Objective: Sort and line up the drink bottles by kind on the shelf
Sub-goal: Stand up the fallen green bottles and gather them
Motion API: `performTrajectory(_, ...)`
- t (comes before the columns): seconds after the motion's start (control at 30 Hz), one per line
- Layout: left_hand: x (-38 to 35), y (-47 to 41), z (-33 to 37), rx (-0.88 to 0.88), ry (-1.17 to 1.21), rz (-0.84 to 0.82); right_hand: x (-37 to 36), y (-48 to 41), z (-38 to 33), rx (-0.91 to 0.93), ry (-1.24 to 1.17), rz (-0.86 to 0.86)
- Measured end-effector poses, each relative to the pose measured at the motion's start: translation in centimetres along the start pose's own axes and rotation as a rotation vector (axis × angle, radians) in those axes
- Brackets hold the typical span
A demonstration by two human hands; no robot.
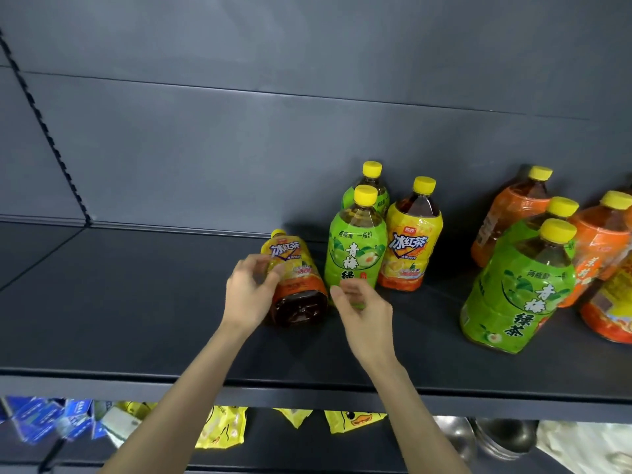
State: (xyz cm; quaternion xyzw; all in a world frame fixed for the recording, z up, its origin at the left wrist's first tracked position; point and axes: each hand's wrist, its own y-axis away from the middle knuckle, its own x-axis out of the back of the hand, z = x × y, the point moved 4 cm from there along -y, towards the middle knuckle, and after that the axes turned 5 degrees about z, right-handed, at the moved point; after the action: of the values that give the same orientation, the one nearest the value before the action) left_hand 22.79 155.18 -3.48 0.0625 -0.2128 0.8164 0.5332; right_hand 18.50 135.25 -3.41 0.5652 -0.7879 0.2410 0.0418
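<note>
In my judgement the sorting has barely begun: the kinds stand mixed in two loose clusters on the shelf [136, 302], and no row has formed.

At the left, the left hand [251, 292] curls its fingers and thumb round the tilted iced-tea bottle [297, 289], whose base faces the viewer and whose cap points toward 11 o'clock. Just at its 3 o'clock stands the front green-tea bottle [355, 248]. The right hand [366, 309] is at its foot with fingers loosely bent and blurred, and I cannot tell whether it grips or only nears the bottle. A rear green-tea bottle [372, 183] stands at 12 o'clock of the front one, and an upright iced-tea bottle [412, 244] at 3 o'clock.

Well apart, toward 3 o'clock, the second cluster holds a back orange bottle [506, 220], a hidden green-tea bottle [523, 230], a near green-tea bottle [513, 302], a right orange bottle [602, 241] and an edge bottle [612, 313], which is cut off and of uncertain kind.

The count is four green tea, two yellow-label iced tea, two orange and one unclear. Grouping all of them is left to do.
</note>
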Motion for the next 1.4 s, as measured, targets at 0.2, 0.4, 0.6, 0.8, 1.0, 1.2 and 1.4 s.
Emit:
performTrajectory(0.2, -0.7, -1.3, -0.8, 0.325, 0.115, -0.220, -3.8, 0.3, -0.1, -0.116, 0.204, -0.069)
performTrajectory(0.4, 1.8, -4.7, -2.8, 0.396, 0.231, -0.452, -8.9, -0.4, -0.6, -0.236, 0.033, -0.181)
performTrajectory(0.6, 3.9, -7.1, -4.7, 0.388, 0.339, -0.489, -12.5, -1.7, -1.5, -0.288, -0.204, -0.251)
performTrajectory(0.8, 5.4, -9.0, -4.9, 0.231, 0.406, -0.439, -14.2, -2.1, -2.4, -0.225, -0.346, -0.261)
performTrajectory(1.0, 6.8, -10.6, -4.4, 0.019, 0.412, -0.397, -15.3, -3.1, -2.3, -0.149, -0.296, -0.262)
performTrajectory(1.2, 7.3, -10.5, -4.6, -0.068, 0.453, -0.388, -16.1, -3.9, -1.9, -0.101, -0.201, -0.281)
performTrajectory(1.4, 7.4, -10.0, -5.2, -0.092, 0.493, -0.393, -16.4, -3.9, -1.9, -0.074, -0.117, -0.269)
